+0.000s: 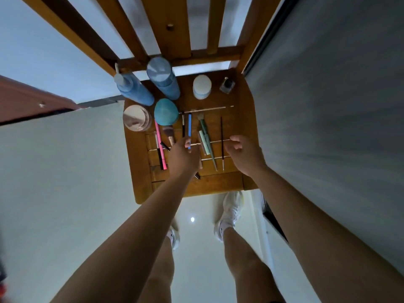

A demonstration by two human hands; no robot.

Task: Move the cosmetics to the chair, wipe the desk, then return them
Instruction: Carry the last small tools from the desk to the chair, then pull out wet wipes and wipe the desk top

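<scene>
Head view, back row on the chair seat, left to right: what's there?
Blue pump bottle → tall blue bottle → white-lidded jar → small dark glass bottle.

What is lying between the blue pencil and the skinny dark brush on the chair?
In the head view, a green-handled brush and a pale green tube lie between the blue pencil and the skinny dark brush, on the chair seat.

The chair (240, 119) is warm orange-brown wood. Far left stand a blue pump bottle (135, 90) and a blue capped bottle (164, 82), beside a teal sponge (166, 114) and a pale pink jar (137, 118). Nearer lie a pink pencil (159, 145), a blue pencil (189, 127) and mint-green brushes (206, 136).
</scene>
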